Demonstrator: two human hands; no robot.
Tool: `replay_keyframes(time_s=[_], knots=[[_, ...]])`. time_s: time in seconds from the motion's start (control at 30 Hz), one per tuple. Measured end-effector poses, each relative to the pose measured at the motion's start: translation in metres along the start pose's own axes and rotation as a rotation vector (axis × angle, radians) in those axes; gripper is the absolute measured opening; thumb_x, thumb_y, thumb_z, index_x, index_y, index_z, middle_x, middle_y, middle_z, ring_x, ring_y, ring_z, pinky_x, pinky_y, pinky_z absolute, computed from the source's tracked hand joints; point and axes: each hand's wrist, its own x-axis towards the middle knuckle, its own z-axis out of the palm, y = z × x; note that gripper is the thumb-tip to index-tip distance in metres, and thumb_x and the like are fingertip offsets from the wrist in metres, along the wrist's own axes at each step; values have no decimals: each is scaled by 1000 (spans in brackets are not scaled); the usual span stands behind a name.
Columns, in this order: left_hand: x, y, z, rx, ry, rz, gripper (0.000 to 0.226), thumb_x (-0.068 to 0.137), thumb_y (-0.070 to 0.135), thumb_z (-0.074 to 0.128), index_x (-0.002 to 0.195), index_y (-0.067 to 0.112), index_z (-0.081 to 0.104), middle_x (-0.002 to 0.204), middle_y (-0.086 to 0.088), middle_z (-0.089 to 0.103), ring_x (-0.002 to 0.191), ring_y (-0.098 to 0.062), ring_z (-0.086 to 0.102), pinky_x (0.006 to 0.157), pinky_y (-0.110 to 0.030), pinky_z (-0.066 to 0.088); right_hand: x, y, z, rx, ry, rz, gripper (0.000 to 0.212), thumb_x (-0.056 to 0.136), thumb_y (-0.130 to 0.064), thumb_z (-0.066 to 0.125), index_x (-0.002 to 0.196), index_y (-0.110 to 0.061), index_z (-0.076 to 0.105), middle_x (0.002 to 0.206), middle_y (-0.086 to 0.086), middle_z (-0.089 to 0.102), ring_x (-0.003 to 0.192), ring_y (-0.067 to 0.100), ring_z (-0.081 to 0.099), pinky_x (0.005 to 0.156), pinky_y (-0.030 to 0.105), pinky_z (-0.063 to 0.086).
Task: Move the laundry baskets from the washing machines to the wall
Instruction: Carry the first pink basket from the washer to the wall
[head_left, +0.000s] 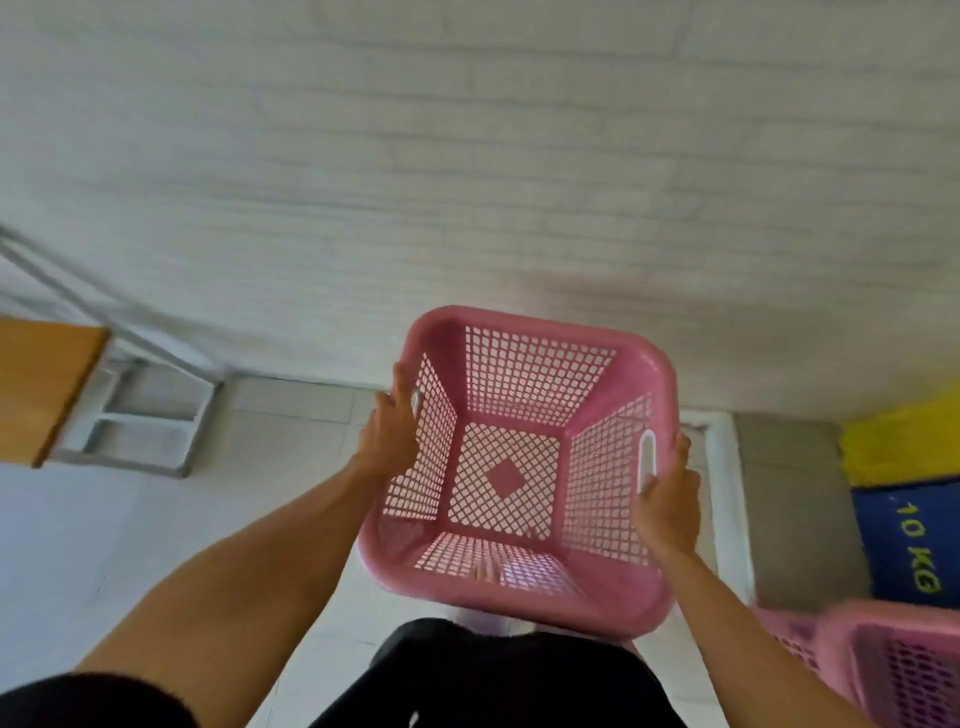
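The pink basket (511, 467) hangs empty in front of the person, close to the white brick wall (467, 182). The left hand (392, 434) and the right hand (667, 501) each have a closed grip on a side handle slot. If one hand lets go early, I think the basket could tip and bang the wall or land crooked on the tiled floor (291, 431). It is glossy moulded plastic, square with rounded corners and lattice sides. A second pink basket (883, 670) sits low at the right, near a blue "10 KG" panel (914, 540).
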Motion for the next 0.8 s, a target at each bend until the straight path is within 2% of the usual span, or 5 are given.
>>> replay_keyframes(time_s=[0.13, 0.3, 0.47, 0.57, 0.8], knots=[[-22, -58, -21, -71, 53, -249, 99, 95, 21, 59, 154, 26, -20, 123, -23, 46, 90, -31, 58, 74, -34, 51, -3, -52, 40, -30, -94, -154, 56, 104, -20, 45, 152, -34, 18, 112, 21, 55, 60, 17, 53, 36, 19, 36], [-49, -121, -39, -128, 135, -493, 72, 98, 41, 48, 150, 38, -3, 115, -16, 55, 90, -33, 65, 68, -36, 49, 0, -114, 85, -54, -283, -363, 69, 103, -11, 45, 157, -35, 9, 109, 14, 50, 57, 11, 57, 32, 18, 40], [-83, -180, -56, -167, 184, -661, 95, 91, 26, 63, 150, 40, -10, 87, -2, 54, 57, -10, 48, 44, -19, 33, -15, -184, 126, -110, -413, -499, 69, 104, -18, 44, 159, -34, 5, 108, 12, 48, 62, 17, 61, 40, 28, 51], [-95, -216, -69, -246, 224, -722, 95, 88, 31, 67, 147, 43, -7, 77, 2, 51, 56, -11, 55, 40, -19, 36, -27, -228, 151, -121, -446, -597, 66, 104, -21, 44, 157, -35, 7, 102, 11, 49, 61, 21, 64, 42, 34, 56], [-89, -311, -89, -368, 274, -675, 83, 86, 44, 66, 143, 32, 7, 75, 5, 54, 57, -10, 60, 47, -21, 48, -60, -301, 214, -118, -518, -622, 70, 105, -23, 42, 157, -42, 0, 111, 13, 49, 66, 15, 62, 36, 23, 45]])
